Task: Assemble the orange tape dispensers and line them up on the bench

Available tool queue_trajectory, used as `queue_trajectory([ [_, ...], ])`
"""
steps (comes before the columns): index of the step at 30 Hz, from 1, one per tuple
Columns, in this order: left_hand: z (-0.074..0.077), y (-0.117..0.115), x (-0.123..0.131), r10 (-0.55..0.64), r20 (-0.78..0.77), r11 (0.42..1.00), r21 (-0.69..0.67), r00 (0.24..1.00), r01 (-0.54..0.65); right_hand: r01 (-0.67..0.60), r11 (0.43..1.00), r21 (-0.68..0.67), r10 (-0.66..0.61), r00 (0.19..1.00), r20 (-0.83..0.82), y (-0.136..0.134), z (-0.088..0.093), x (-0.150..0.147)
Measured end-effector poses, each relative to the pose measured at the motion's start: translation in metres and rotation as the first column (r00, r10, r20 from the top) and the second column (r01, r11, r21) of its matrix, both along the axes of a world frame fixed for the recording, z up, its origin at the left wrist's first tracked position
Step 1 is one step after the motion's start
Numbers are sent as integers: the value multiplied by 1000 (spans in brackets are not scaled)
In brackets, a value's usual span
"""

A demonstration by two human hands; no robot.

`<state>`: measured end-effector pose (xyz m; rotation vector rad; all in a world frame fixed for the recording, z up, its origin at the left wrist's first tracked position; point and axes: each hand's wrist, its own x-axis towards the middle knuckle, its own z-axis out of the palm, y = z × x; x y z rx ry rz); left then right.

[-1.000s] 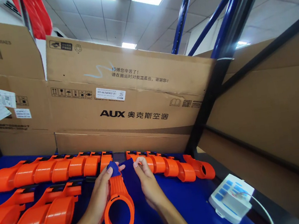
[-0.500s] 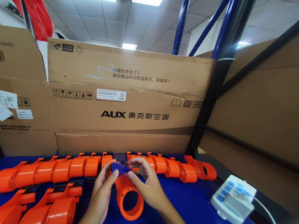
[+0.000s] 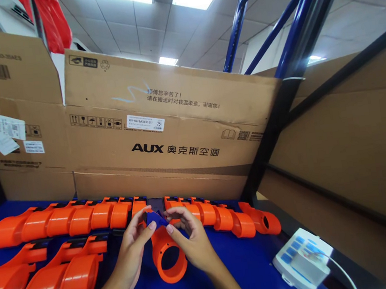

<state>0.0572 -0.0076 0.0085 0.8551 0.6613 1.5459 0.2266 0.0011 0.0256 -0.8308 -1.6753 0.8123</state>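
Between my hands is a small dark blue piece (image 3: 155,218), pinched by the thumb and fingers of my left hand (image 3: 134,240). My right hand (image 3: 190,236) has its thumb and fingers closed on the right end of the same piece. Just below and behind it, an orange part with a round ring (image 3: 171,261) lies on the blue surface, its upper portion partly hidden by my hands. A dark flat device (image 3: 156,204) stands behind the fingertips, against the row of orange parts.
Orange cups with black tops (image 3: 79,219) line the back of the blue table (image 3: 236,270). More orange cups (image 3: 49,288) lie front left. A white device with blue keys (image 3: 304,260) and a cable sits right. Cardboard (image 3: 164,138) and a dark post (image 3: 265,135) stand behind.
The blue piece has tilted and turned slightly between my fingers. Both hands stay in nearly the same place, and the whole view has shifted a little.
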Motion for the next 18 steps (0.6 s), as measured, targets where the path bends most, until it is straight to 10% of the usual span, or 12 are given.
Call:
queue_trajectory([
  [11, -8, 0, -4, -28, 15, 999, 18, 999, 28, -68, 997, -42, 71, 994, 86, -2, 3, 4],
  [18, -10, 0, -6, 16, -58, 996, 84, 998, -11, 69, 932, 356, -198, 919, 342, -6, 7, 10],
])
